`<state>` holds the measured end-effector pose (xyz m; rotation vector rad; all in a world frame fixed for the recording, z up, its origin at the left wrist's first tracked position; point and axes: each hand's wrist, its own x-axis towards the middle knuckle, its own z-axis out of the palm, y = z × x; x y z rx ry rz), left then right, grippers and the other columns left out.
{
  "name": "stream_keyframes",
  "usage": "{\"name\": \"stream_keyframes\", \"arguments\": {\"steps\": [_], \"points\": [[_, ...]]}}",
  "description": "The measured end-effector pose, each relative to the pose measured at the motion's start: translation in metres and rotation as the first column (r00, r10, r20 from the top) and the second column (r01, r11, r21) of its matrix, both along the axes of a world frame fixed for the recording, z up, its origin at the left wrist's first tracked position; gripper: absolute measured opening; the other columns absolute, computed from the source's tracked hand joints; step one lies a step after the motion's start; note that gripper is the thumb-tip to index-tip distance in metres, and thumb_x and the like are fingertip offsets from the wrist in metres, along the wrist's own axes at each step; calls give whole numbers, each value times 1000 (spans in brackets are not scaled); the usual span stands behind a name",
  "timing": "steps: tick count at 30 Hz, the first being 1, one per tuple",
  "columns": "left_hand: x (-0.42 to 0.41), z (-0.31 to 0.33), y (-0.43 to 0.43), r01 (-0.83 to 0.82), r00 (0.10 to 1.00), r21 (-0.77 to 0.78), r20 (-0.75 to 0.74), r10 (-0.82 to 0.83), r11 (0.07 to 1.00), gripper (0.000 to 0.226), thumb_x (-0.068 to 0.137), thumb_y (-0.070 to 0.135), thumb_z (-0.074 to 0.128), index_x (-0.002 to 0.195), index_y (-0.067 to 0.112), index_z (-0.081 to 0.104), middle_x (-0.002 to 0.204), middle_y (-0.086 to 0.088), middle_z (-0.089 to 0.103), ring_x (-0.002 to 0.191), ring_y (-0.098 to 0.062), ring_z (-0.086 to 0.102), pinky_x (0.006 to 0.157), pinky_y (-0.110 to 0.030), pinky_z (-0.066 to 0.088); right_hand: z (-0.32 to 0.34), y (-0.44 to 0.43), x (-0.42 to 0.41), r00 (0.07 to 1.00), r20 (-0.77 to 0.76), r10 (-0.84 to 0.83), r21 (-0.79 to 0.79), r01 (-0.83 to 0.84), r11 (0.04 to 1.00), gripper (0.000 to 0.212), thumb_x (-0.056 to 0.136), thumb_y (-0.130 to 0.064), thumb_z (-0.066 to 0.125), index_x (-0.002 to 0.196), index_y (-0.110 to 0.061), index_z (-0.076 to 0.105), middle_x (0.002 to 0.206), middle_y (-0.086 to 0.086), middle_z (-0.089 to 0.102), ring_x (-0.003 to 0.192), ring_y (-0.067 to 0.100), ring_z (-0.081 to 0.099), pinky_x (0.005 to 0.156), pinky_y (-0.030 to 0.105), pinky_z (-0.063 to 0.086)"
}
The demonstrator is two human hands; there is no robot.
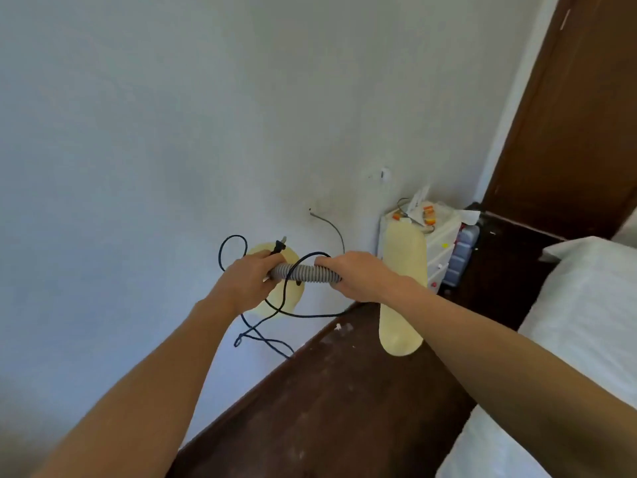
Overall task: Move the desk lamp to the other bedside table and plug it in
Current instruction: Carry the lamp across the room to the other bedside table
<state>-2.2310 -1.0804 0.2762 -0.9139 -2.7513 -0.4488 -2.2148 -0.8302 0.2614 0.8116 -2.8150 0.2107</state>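
Desk lamp hangs in mid-air in front of the white wall, carried sideways by its grey flexible neck: its round pale-yellow base sits behind the left hand, and its long pale-yellow head hangs past the right hand. Both hands are closed around the neck, and the left also appears to pinch the plug against it.

The dark cord is the main risk, as I judge it. It loops loosely around the neck and trails low towards the dark floor, so it could snag on a foot or on the bed (the bed is just to the right) and jerk the lamp loose. The bendy neck could also flex and swing the head into the cluttered white drawer unit near the corner.
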Motion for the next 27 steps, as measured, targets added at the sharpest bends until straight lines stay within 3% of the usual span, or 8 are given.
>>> {"name": "stream_keyframes", "arguments": {"steps": [4, 8, 12, 15, 20, 27], "points": [[-77, -11, 87, 160, 987, -16, 2, -160, 987, 16, 90, 21, 62, 105, 24, 58, 94, 1, 60, 75, -23, 57, 65, -38, 52, 0, 80, -32, 983, 33, -178, 16, 178, 984, 38, 90, -19, 55, 126, -29, 48, 73, -4, 53, 62, 23, 51, 53, 32, 37], [-146, -24, 190, 284, 959, -33, -12, -285, 958, 19, 89, 25, 62, 106, 26, 55, 100, 3, 62, 80, -24, 59, 66, -39, 53, -4, 173, -64, 954, 46, -298, 35, 296, 954, 34, 90, -17, 55, 122, -27, 51, 79, 5, 65, 69, 27, 61, 55, 32, 39], [-213, -28, 298, 369, 928, -74, -32, -372, 927, 19, 88, 26, 63, 105, 26, 54, 96, 4, 61, 77, -24, 59, 63, -36, 51, -4, 268, -107, 919, 54, -392, 26, 391, 920, 35, 91, -17, 55, 125, -27, 51, 84, 3, 67, 74, 26, 64, 61, 38, 52], [-263, -15, 386, 428, 901, -80, -36, -431, 900, 17, 89, 25, 62, 105, 25, 55, 94, 3, 60, 77, -24, 57, 64, -39, 51, 0, 345, -143, 880, 52, -472, 2, 472, 882, 41, 92, -19, 55, 131, -30, 47, 83, -2, 63, 73, 23, 61, 58, 32, 46], [-329, 8, 512, 503, 862, -40, -44, -504, 863, 18, 89, 22, 63, 105, 19, 58, 94, -2, 60, 81, -26, 57, 69, -41, 51, 15, 464, -198, 857, -2, -515, -30, 515, 857, 44, 93, -23, 60, 134, -30, 46, 96, 2, 70, 83, 22, 67, 64, 26, 41], [-418, 5, 668, 590, 805, -38, -40, -592, 806, 18, 87, 21, 65, 103, 20, 58, 94, 1, 59, 81, -22, 55, 68, -34, 46, 15, 607, -268, 808, -6, -590, -17, 590, 807, 55, 95, -23, 60, 145, -31, 38, 107, 5, 71, 90, 24, 67, 71, 33, 55]]}}
